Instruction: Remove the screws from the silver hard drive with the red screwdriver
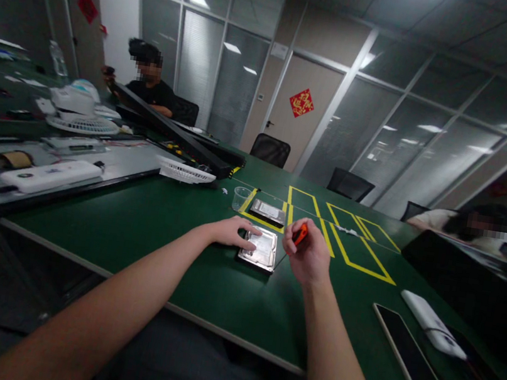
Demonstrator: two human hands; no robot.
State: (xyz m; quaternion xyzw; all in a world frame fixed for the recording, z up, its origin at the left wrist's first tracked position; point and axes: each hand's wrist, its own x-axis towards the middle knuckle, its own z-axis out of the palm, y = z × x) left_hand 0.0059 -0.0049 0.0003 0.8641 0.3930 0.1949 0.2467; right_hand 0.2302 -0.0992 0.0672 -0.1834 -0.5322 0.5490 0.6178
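A silver hard drive (266, 249) lies on the green table in front of me. My left hand (234, 231) grips it from the left, thumb and forefinger pressed on its top face. In my right hand (311, 252) is a screwdriver (300, 234) with an orange and black handle, the fingers closed around it. Its thin shaft slants down to the drive's right edge; whether the tip touches a screw is too small to tell. Just behind, a second hard drive (268, 212) lies inside a yellow tape outline, beside a clear plastic cup (242, 200).
Yellow tape rectangles (361, 250) mark the table to the right. A phone (414, 357) and a white power bank (433, 325) lie near the right front. Fan parts (187, 171) and a large panel (136, 172) crowd the left. Co-workers sit across and at right.
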